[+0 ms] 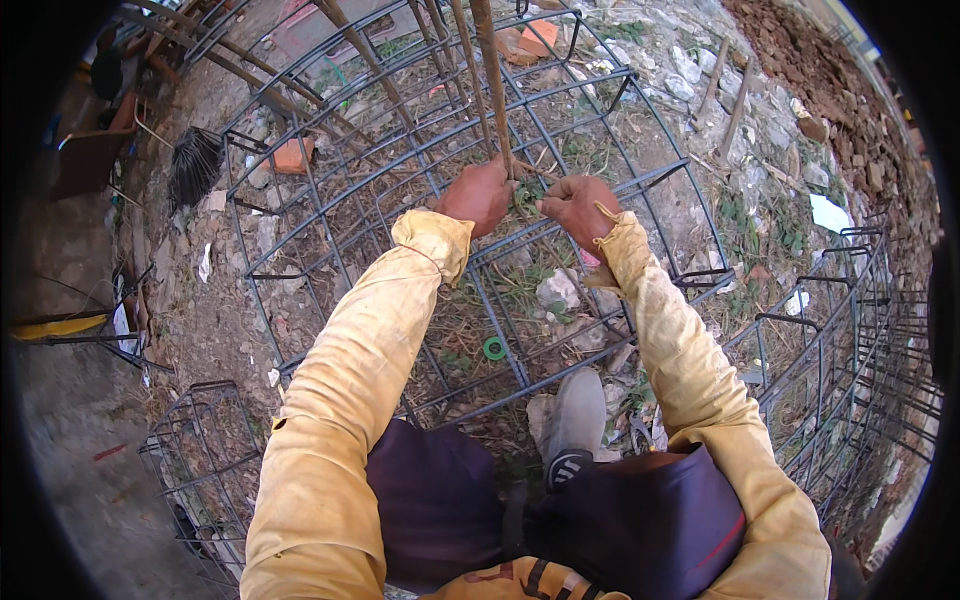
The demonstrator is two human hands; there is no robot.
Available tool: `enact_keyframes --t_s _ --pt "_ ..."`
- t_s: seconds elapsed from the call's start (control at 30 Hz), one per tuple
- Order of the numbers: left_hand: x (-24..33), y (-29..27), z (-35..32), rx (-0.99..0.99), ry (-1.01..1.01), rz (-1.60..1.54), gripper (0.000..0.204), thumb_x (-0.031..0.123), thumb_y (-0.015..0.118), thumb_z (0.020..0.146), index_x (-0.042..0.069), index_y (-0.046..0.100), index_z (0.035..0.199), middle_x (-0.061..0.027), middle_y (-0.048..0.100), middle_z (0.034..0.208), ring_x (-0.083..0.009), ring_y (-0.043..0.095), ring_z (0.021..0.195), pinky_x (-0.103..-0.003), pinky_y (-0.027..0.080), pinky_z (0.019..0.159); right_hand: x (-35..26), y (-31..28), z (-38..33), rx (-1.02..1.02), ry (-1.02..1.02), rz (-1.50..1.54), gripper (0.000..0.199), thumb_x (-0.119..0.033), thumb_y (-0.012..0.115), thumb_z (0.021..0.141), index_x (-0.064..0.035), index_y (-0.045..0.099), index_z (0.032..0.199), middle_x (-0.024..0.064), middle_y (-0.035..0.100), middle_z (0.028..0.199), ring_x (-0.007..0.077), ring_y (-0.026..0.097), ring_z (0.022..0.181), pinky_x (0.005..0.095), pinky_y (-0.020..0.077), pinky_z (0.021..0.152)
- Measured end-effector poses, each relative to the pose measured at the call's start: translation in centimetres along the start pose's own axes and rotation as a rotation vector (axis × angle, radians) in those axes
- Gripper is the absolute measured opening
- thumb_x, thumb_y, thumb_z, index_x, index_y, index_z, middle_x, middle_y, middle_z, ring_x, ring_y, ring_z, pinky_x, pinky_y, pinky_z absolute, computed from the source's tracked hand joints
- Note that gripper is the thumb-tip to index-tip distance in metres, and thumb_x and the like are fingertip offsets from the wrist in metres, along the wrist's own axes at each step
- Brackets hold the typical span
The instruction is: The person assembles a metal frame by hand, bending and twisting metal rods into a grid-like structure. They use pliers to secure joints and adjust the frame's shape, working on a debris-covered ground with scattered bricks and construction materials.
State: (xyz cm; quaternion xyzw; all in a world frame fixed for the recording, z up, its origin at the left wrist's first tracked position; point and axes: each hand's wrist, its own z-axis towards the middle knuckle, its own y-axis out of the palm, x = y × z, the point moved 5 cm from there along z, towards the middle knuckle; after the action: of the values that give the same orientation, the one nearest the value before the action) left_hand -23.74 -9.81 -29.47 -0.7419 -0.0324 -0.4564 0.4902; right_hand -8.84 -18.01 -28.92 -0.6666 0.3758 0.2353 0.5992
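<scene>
A grid cage of steel reinforcing bars (pixel 498 325) lies over the ground in front of me. Upright rusty bars rise from it at the far side, and one rebar (pixel 492 85) comes down right beside my left hand (pixel 478 198). That hand is closed at the bar's lower end, its fingertips partly hidden. A short distance to its right, my right hand (pixel 580 207) has thumb and fingers pinched together above a crossbar. Whatever sits in either grip is too small or hidden to name. Thin brownish strands show near the fingers.
More rebar cages stand at the right (pixel 815 320) and lower left (pixel 205 430). Broken bricks (pixel 293 156), stones (pixel 558 290) and weeds litter the ground. A green ring (pixel 494 348) lies below the grid. My shoe (pixel 578 412) stands by the near bars.
</scene>
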Motion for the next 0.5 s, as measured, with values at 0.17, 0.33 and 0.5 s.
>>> enact_keyframes --t_s 0.17,0.33,0.5 --pt "0.1 0.1 0.1 0.013 -0.043 0.000 0.017 0.015 0.054 0.088 0.006 0.056 0.102 -0.0225 0.064 0.087 -0.0423 0.061 0.086 -0.047 0.047 0.075 -3.4 0.9 -1.4 0.170 -0.463 -0.312 0.012 -0.012 0.062 0.082 -0.0061 0.063 0.093 0.0126 0.062 0.087 0.0331 0.060 0.085 0.0413 0.0487 0.073" --pt "-0.1 -0.1 0.4 0.037 -0.031 0.056 0.022 0.018 0.053 0.088 0.006 0.058 0.106 -0.0249 0.064 0.091 -0.0441 0.061 0.091 -0.050 0.046 0.078 -5.4 -1.1 1.0 0.448 -0.862 -0.496 0.017 -0.014 0.064 0.084 -0.0082 0.059 0.099 0.0155 0.063 0.086 0.0339 0.061 0.083 0.0436 0.0487 0.073" --pt "0.3 0.1 0.2 0.030 -0.116 0.097 0.026 0.019 0.054 0.088 0.005 0.059 0.110 -0.0267 0.064 0.091 -0.0449 0.061 0.090 -0.051 0.047 0.080 -1.8 0.4 4.4 0.152 -0.282 -0.237 0.015 -0.019 0.054 0.092 -0.0056 0.056 0.099 0.0165 0.063 0.073 0.0364 0.064 0.070 0.0427 0.0501 0.065"
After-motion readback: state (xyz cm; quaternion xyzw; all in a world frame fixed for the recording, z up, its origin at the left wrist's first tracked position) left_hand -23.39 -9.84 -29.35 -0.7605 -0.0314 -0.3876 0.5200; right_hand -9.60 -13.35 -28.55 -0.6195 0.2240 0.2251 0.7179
